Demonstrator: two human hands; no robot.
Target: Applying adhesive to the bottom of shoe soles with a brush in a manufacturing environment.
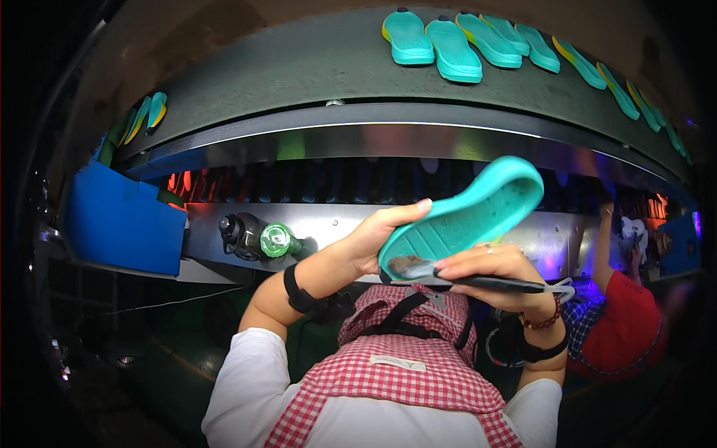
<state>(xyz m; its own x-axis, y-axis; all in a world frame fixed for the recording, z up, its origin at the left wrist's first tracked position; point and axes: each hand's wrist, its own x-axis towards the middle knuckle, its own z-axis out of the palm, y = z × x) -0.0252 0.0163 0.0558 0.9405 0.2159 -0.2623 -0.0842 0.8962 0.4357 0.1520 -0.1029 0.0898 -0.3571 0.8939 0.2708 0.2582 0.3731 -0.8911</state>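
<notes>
My left hand (382, 235) grips a teal shoe sole (482, 201) by its near-left end, thumb on the rim, and holds it tilted with its hollow inner side showing. In my right hand (493, 267) is a brush (408, 264), its brownish bristles touching the inside of the sole close to my left fingers. A long black handle (502, 284) with a pale cord loop lies under my right fingers. Whether the handle belongs to the brush or to a second tool, I cannot tell.
A dark conveyor belt (299, 71) runs across the far side, carrying several teal soles (453, 51) with some yellow edges. A green-topped bottle (275, 240) and a dark bottle (237, 231) stand on the metal ledge (336, 224). A person in red (620, 321) works at the right.
</notes>
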